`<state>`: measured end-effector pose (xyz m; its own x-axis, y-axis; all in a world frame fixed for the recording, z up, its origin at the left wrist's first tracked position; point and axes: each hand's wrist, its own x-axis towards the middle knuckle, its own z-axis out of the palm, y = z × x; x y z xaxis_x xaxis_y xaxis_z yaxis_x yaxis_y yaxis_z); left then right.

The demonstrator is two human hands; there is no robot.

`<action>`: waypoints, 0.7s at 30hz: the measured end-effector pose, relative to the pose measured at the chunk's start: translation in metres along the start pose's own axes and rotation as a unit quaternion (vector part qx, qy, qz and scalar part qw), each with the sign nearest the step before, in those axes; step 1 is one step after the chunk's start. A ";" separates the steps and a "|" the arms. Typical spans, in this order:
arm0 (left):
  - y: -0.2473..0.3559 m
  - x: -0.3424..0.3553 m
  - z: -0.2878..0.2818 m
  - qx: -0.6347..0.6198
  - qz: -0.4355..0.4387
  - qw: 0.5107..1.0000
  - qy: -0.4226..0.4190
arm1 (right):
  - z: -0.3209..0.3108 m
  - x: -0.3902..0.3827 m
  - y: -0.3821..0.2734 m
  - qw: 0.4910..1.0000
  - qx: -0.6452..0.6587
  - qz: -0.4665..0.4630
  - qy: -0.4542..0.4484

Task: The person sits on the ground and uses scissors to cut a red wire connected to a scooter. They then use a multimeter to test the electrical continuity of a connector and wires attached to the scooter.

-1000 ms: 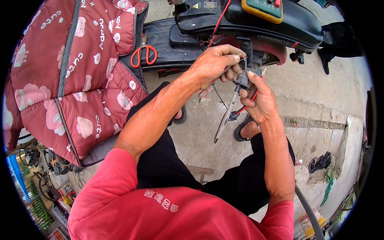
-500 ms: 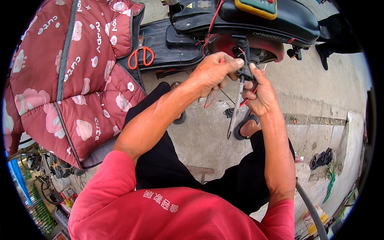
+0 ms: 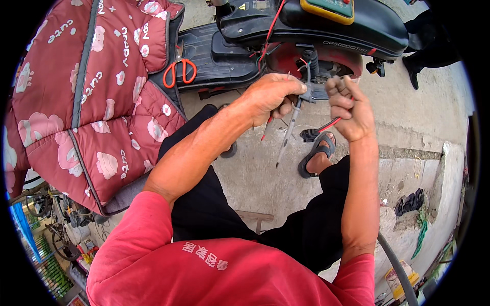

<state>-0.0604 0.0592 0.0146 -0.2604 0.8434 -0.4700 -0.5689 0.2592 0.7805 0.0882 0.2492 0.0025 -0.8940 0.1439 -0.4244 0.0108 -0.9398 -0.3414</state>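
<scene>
My left hand (image 3: 270,97) pinches a dark grey plug-like part (image 3: 307,92), with red and dark wires round it. A light grey tapered piece (image 3: 289,133) hangs from that part below my fingers. To its right, my right hand (image 3: 348,106) is curled round a red-and-black wire (image 3: 332,123), slightly blurred and apart from the left hand. A small black connector (image 3: 310,135) dangles beneath the wire. Behind both hands is the scooter's rear wheel (image 3: 339,66), with a shock absorber beside it.
The black scooter (image 3: 372,38) carries a yellow-green device (image 3: 327,7). Red-handled scissors (image 3: 188,72) lie on its footboard near a padded maroon cover (image 3: 87,143). Another person's dark-clad leg (image 3: 414,71) stands at upper right. My sandalled foot (image 3: 316,158) rests on concrete, near a curb (image 3: 444,188).
My right hand has moved up and right, away from the grey part, taking the red-and-black wire along. My left hand stays on the part, with its fingers shifted slightly.
</scene>
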 end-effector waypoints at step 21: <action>-0.009 -0.007 0.021 0.010 -0.045 0.994 -0.096 | 0.005 0.005 0.007 0.979 -0.106 -0.139 0.105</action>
<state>-0.0369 0.0612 0.0190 -0.0547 0.8904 -0.4520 -0.5663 0.3451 0.7484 0.0818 0.2418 0.0022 -0.7641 0.4659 -0.4462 -0.1066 -0.7733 -0.6250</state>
